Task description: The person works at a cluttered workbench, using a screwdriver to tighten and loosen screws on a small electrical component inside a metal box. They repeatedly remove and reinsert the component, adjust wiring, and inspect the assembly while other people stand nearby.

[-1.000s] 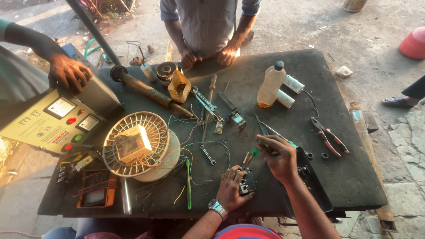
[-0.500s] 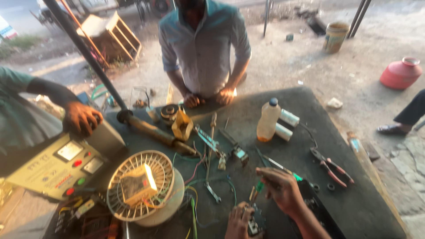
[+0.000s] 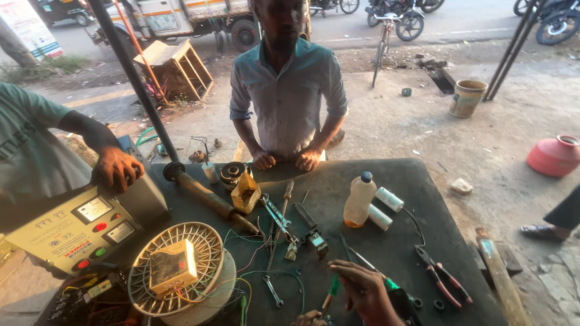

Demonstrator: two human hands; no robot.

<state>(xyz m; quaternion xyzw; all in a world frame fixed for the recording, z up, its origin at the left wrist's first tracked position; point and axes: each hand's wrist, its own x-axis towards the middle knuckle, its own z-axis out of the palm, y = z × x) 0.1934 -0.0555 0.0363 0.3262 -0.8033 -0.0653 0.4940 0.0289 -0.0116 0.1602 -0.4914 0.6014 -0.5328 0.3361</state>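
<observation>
My right hand is at the bottom of the head view, over the dark table. Its fingers are closed on a green-handled screwdriver that points down toward my left hand. Only the fingertips of the left hand show at the frame's lower edge, wrapped around a small black part that is mostly cut off. A second green-handled screwdriver lies just right of my right hand. Loose coloured wires run past both hands.
A plastic bottle, white cylinders and red-handled pliers lie to the right. A round fan guard and a meter box sit left, with another person's hand on the box. A person leans on the far edge.
The view has tilted upward, so my hands have slid to the bottom edge and the person across the table is in fuller view. My hands stay together on the small part.
</observation>
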